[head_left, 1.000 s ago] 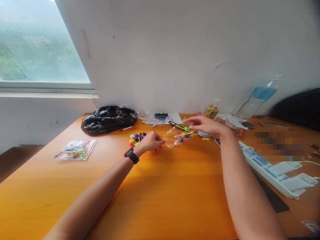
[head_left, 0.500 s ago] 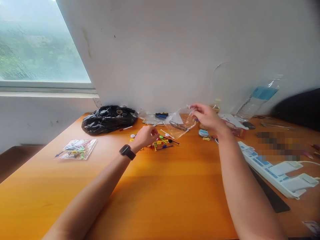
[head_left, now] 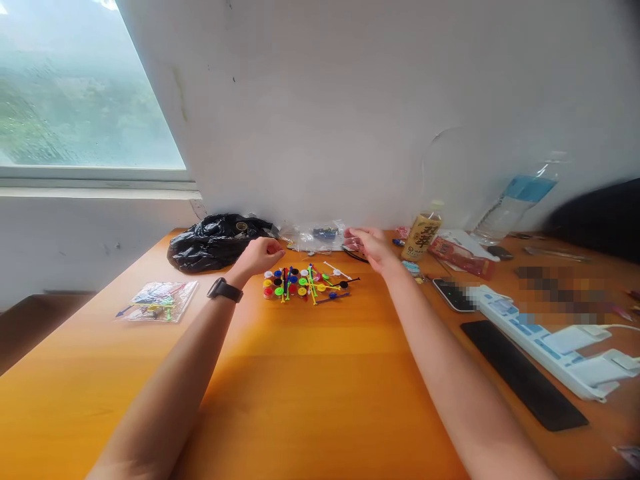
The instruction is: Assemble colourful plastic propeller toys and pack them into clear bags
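My right hand [head_left: 370, 247] is at the back of the desk, its fingers pinched at the right edge of a clear plastic bag [head_left: 336, 230]. My left hand [head_left: 261, 257], with a black watch [head_left: 225, 290] on the wrist, has its fingers curled together just above the desk. Whatever its fingertips hold, if anything, is hidden. Between and in front of the hands lies a pile of small coloured plastic pieces [head_left: 303, 281], some round and some thin sticks. Through the bag shows a dark blue object.
A filled clear packet [head_left: 159, 301] lies at left, a black plastic bag [head_left: 210, 243] behind it. On the right are a drink bottle [head_left: 423, 237], a red packet [head_left: 460, 255], a phone [head_left: 453, 295], a power strip [head_left: 540, 347], a black flat strip [head_left: 525, 377] and a large clear bottle [head_left: 515, 203].
My left hand has moved left and up, off the coloured pieces, which now show. My right hand has moved left and lower with the clear bag, uncovering the drink bottle and phone.
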Demonstrator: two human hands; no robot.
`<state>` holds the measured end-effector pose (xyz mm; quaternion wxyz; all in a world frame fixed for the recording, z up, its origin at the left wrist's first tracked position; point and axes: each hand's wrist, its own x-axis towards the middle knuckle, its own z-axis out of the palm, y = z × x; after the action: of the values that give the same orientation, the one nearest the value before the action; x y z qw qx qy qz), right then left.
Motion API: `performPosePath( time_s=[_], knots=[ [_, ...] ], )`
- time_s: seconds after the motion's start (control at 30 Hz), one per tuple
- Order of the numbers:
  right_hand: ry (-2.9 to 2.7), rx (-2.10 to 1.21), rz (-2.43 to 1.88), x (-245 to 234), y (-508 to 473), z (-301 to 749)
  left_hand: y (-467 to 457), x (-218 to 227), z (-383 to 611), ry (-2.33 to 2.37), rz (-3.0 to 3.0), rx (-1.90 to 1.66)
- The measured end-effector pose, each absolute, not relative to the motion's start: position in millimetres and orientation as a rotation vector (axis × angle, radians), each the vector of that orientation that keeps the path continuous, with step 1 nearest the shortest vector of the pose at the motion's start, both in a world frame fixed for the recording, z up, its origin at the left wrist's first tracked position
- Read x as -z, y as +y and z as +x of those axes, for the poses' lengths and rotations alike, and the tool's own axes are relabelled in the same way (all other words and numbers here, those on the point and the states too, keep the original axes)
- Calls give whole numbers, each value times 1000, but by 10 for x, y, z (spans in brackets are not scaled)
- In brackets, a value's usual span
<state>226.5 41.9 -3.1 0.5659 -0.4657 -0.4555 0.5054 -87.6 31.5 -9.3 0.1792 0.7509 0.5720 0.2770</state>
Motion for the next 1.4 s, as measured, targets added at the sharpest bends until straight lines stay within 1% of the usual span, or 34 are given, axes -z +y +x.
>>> performPosePath(
  time_s=[0.13,0.23,0.3,0.4,0.5,0.57,0.73,0.83,0.97,1.1,1.27,1.4],
  knots=[
    [-1106,-1291,-1033,99,737,1893,325,58,-921,1751,2063,-794],
    [-1350,-1361,-1048,113,863,1729,333,32,-961,1785,2046,-777],
    [-1638,-1243,-1133,135,836,1706,332,16,-976,1780,2045,-768],
    [-2089,-965,-1184,203,648,1777,318,-2,-960,1723,2100,-744],
    [-2442,-873,-1131,288,403,1895,294,2,-900,1606,2194,-711],
    [-2559,-821,-1144,333,280,1965,275,23,-838,1493,2245,-709],
    [-2616,-768,-1276,354,181,2133,222,153,-599,1204,2440,-703],
    [-2601,-817,-1361,324,187,2265,169,296,-412,1091,2624,-629],
    [-2581,-956,-1456,284,200,2465,75,503,-238,1207,2756,-510],
    [-2580,-1009,-1523,264,224,2655,27,605,-241,1250,2780,-425],
    [-2530,-920,-1505,229,249,2728,67,627,-327,1196,2755,-406],
    [-2513,-841,-1406,171,229,2651,108,648,-361,1157,2742,-421]
  ],
)
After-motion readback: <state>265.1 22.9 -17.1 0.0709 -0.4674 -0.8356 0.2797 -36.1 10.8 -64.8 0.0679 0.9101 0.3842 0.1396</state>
